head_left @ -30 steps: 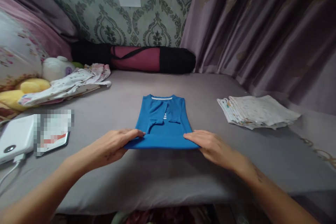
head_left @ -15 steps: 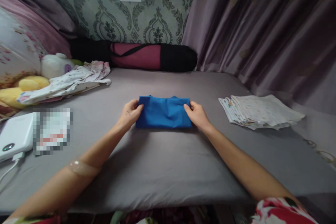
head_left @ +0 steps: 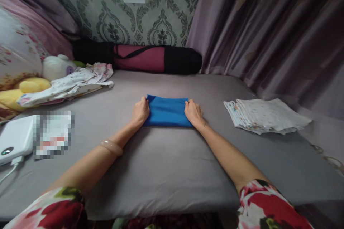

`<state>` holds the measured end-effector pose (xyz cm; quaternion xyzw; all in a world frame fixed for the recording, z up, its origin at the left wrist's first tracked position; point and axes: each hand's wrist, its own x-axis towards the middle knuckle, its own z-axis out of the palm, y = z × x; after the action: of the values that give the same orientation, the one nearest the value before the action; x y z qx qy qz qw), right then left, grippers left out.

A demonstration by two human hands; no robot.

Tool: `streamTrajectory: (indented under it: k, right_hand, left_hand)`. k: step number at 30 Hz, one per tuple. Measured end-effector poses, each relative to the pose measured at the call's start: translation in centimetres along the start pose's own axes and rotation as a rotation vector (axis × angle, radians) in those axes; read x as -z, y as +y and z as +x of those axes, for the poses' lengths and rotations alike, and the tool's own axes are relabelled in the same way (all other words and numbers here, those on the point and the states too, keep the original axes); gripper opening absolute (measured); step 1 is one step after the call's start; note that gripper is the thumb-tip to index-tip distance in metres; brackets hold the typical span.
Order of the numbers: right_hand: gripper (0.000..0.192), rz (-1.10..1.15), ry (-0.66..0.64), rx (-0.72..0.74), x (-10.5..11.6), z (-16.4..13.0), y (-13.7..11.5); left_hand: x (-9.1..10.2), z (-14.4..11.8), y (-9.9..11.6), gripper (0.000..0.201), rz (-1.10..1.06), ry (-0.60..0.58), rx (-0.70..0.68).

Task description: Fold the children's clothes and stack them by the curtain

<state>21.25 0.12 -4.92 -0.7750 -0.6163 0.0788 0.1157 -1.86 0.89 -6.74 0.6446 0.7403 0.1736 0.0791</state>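
Note:
A folded blue cloth is held by its two sides over the grey sheet, near the middle of the view. My left hand is closed on the cloth's left side. On the opposite side, my right hand grips its upper right corner, with the fingers curled in. The cloth looks flat and fairly taut between the hands. The fingertips behind it are hidden.
To the right lies a stack of folded white patterned cloths. A white power bank with a cable sits at left, beside a blurred packet. Behind are crumpled white clothes, plush toys and a long black-and-maroon bag.
Both hands have moved inward and turned, fingers now curled over the cloth's sides. The blue cloth looks narrower, with a straighter top edge.

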Motion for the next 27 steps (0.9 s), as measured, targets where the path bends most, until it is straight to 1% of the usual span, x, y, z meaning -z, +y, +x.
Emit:
streamTrajectory:
  k: [4,7,11,14,17,19,20,21,22,23,24,25,26,27]
  right_hand:
    - [0.038,-0.023,0.008,-0.013,-0.5,0.1,-0.2]
    - [0.039,-0.021,0.012,-0.022,-0.7,0.3,-0.3]
    - [0.040,-0.023,-0.016,-0.039,-0.8,0.5,-0.6]
    - [0.041,-0.031,-0.042,-0.038,-0.4,0.7,-0.6]
    - [0.041,-0.038,-0.092,-0.026,0.4,0.7,-0.6]
    - [0.042,-0.044,-0.067,-0.001,1.1,0.5,-0.9]
    - [0.043,-0.047,-0.025,0.032,1.3,0.3,-1.1]
    - [0.045,-0.047,0.023,0.093,1.4,0.1,-1.5]
    - [0.046,-0.047,0.066,0.183,1.3,-0.2,-1.9]
    - [0.048,-0.046,0.087,0.296,1.1,-0.5,-2.4]
    - [0.050,-0.048,0.080,0.417,0.7,-0.9,-2.9]
    - [0.052,-0.053,0.053,0.524,0.2,-1.2,-3.4]
    - [0.054,-0.063,0.017,0.603,-0.3,-1.5,-3.8]
    - [0.055,-0.075,-0.020,0.644,-0.9,-1.8,-4.0]
  left_hand:
    - [0.0,0.0,0.1,0.039,0.096,-0.040,0.017]
    - [0.1,-0.1,0.1,0.040,0.103,-0.047,0.021]
    - [0.0,0.0,0.2,0.041,0.102,-0.044,0.020]
    - [0.1,0.2,0.1,0.040,0.090,-0.048,0.050]
    - [0.9,0.1,-0.2,0.040,0.060,-0.062,0.069]
    - [1.7,-0.1,-0.2,0.042,0.066,0.001,0.012]
    - [2.1,-0.3,0.0,0.043,0.077,0.052,-0.052]
    - [2.3,-0.5,0.3,0.045,0.089,0.100,-0.145]
    - [2.4,-0.7,0.6,0.047,0.101,0.129,-0.252]
    - [2.3,-0.8,1.1,0.049,0.112,0.134,-0.353]
    - [1.9,-1.0,1.6,0.051,0.123,0.120,-0.434]
    - [1.5,-1.2,2.1,0.053,0.136,0.096,-0.485]
    - [0.9,-1.3,2.5,0.054,0.154,0.066,-0.504]
    - [0.2,-1.5,2.8,0.056,0.174,0.035,-0.497]
